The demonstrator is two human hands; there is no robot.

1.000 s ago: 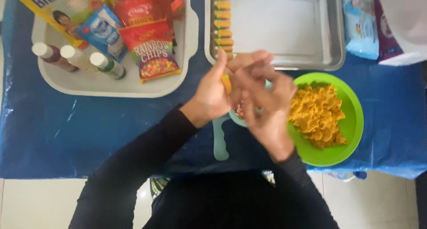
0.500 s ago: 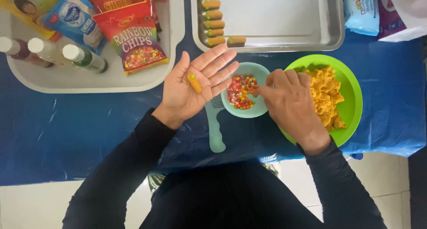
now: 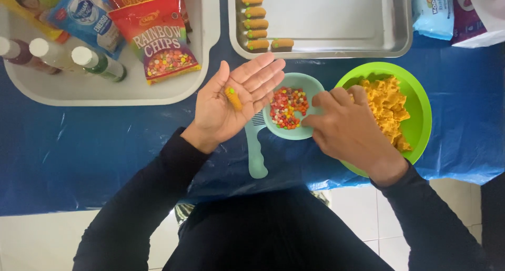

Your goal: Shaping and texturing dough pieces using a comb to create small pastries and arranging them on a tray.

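A small orange dough roll [image 3: 232,98] lies on the palm of the left hand [image 3: 236,100], which is spread flat. At its 3 o'clock, the right hand [image 3: 350,129] pinches into the pale green bowl [image 3: 310,87] of coloured candy chips [image 3: 286,108]. The green plate [image 3: 418,100] of orange dough [image 3: 386,105] sits further right on the blue bench [image 3: 79,150].

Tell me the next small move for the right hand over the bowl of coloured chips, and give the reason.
Probably pinch one chip and carry it to the orange roll. The right hand has its fingertips at the small teal bowl of coloured chips, while the left hand lies open, palm up, with a small orange roll on it. The finished rolls in the steel tray carry green ends.
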